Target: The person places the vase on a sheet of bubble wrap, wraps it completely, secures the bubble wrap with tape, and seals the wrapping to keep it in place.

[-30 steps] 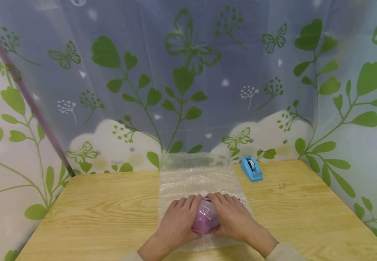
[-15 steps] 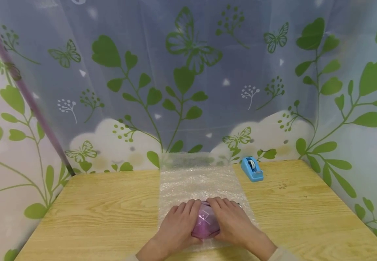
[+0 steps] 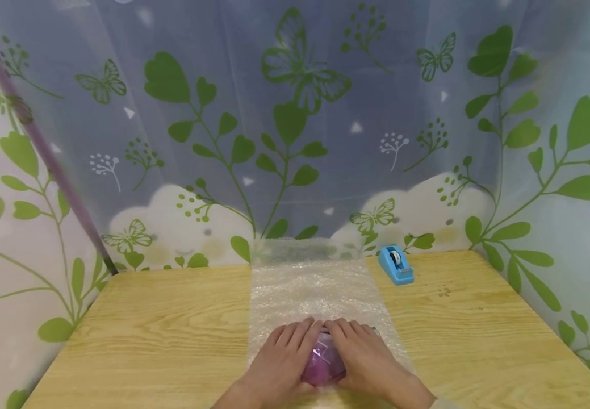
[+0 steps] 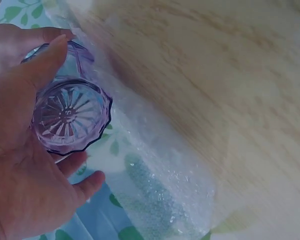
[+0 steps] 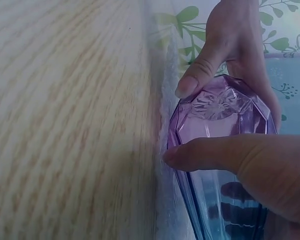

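A faceted glass vase point(image 3: 323, 360), tinted purple fading to blue, lies on its side on a sheet of bubble wrap point(image 3: 315, 289). My left hand point(image 3: 281, 358) grips its left end, fingers curled over the top. From the other side my right hand point(image 3: 368, 355) holds it, with the thumb across the facets in the right wrist view. The vase's round base point(image 4: 70, 115), with a starburst pattern, faces the left wrist camera. Both hands cover much of the vase in the head view.
A blue tape dispenser point(image 3: 396, 265) stands at the back right of the wooden table point(image 3: 172, 318). The bubble wrap's far end rises against the patterned curtain point(image 3: 213, 125) behind the table. Curtains also hang at both sides.
Both hands and the glass vase have moved a little toward me, uncovering more of the bubble wrap beyond them. The head view has shifted slightly.
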### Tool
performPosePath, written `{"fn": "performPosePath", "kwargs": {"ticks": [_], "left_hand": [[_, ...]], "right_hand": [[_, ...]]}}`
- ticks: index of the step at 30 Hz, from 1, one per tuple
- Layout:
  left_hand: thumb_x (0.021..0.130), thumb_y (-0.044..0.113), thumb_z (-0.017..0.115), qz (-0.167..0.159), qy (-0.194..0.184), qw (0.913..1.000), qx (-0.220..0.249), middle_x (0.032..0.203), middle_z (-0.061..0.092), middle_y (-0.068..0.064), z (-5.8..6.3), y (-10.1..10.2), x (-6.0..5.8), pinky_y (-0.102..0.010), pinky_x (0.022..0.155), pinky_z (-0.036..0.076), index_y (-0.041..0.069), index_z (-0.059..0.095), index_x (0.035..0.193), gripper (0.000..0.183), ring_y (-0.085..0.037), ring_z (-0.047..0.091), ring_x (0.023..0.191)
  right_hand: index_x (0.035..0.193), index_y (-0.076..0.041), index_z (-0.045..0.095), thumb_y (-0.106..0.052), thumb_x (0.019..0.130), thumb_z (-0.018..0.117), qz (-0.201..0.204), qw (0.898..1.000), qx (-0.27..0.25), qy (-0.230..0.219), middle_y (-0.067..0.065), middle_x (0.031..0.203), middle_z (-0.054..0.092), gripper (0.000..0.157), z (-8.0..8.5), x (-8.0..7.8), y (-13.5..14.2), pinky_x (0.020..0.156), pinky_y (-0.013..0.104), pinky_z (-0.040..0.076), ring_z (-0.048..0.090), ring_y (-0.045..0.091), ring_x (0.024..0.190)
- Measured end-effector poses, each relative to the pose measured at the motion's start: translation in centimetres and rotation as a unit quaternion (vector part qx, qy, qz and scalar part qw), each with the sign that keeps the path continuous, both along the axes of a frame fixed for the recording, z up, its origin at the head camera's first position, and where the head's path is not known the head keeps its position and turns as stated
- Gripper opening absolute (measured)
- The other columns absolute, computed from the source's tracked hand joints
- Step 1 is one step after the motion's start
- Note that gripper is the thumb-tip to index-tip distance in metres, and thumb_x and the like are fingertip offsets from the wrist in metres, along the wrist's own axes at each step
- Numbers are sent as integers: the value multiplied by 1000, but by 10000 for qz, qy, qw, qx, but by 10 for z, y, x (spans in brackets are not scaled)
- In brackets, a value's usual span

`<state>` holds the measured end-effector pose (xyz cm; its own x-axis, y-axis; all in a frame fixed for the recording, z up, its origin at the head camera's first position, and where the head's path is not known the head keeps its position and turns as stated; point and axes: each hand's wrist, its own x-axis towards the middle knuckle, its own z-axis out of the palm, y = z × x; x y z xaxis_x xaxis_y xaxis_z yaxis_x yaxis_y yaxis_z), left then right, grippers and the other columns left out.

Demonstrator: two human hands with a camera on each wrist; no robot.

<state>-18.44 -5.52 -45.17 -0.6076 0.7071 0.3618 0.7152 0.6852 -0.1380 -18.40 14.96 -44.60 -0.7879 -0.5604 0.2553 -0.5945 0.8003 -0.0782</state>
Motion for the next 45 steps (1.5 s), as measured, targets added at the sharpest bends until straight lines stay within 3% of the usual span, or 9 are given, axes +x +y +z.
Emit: {"fn": "performPosePath", "kwargs": {"ticks": [3,10,17,22,29,38,45], "left_hand": [[67,58,75,28,-90,10000,4,134,46,-11,-1,1,3,-40,89,45,1,31,144,106,-24,47,116],[67,48,78,271,94,9996,80,132,48,-16,-5,6,10,-38,85,49,-5,35,139,99,-26,49,115],[49,46,85,557,-297,9975,320,137,41,-15,-9,9,15,-41,88,46,-2,30,141,118,-28,45,117],[45,29,83,503,-43,9981,363,132,45,-14,-11,12,13,-39,87,46,0,35,137,108,-26,47,113],[44,20,74,639,271,9970,351,126,47,-11,-11,18,11,-35,83,47,2,39,133,97,-24,48,107],[46,21,73,802,430,9953,328,126,48,-11,-13,19,13,-36,84,46,2,40,133,96,-24,49,108],[47,33,80,823,528,9946,345,125,49,-11,-15,20,12,-36,85,46,3,41,132,99,-24,50,107]], "right_hand": [[130,-7,45,-39,58,87,-15,10000,-11,40,7,119,54,89,-2,1,0,86,46,47,54,26,104],[128,-7,46,-37,57,87,-44,9999,-79,44,8,117,54,88,-1,2,-1,87,47,47,55,27,104],[128,-7,45,-33,56,89,-58,9997,-122,-196,8,117,54,88,2,1,-1,87,48,46,54,28,105],[129,-7,44,-27,56,90,-60,9985,-297,-464,10,119,54,89,1,2,1,89,50,45,53,31,109],[129,-7,43,-24,56,90,-14,9974,-455,-560,11,120,54,88,0,0,4,92,50,43,53,31,110],[129,-6,43,-26,57,90,38,9979,-369,-525,10,121,53,88,1,0,4,91,48,44,53,29,108],[128,-5,44,-29,58,89,103,9989,-286,-369,9,119,54,86,2,0,4,91,46,45,54,27,106]]}}
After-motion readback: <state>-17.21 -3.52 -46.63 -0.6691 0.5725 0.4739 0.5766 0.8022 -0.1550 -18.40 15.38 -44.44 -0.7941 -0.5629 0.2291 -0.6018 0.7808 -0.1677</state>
